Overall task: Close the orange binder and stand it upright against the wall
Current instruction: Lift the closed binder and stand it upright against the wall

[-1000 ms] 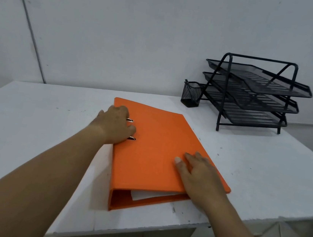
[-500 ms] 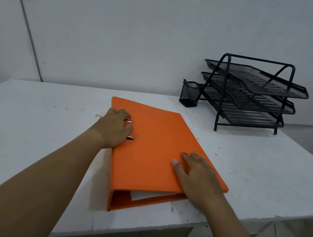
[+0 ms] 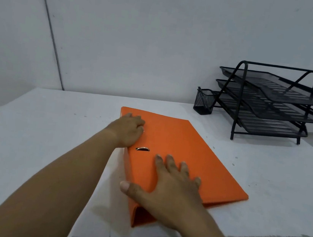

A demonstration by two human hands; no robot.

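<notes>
The orange binder (image 3: 196, 153) lies shut and flat on the white table (image 3: 50, 134), its spine along the left side. A metal ring (image 3: 142, 148) shows through the cover near the spine. My left hand (image 3: 128, 132) clasps the spine's far end, fingers curled onto the cover. My right hand (image 3: 170, 189) lies over the near spine corner, fingers spread on the cover and thumb down the spine side. The grey wall (image 3: 142, 37) rises behind the table's far edge.
A black three-tier mesh letter tray (image 3: 273, 102) stands at the back right against the wall, with a black mesh pen cup (image 3: 203, 101) at its left. The table's front edge runs just below the binder.
My right hand has slid from the binder's right front edge across to the spine side. My left hand has shifted a little farther along the spine. The binder has stayed flat.
</notes>
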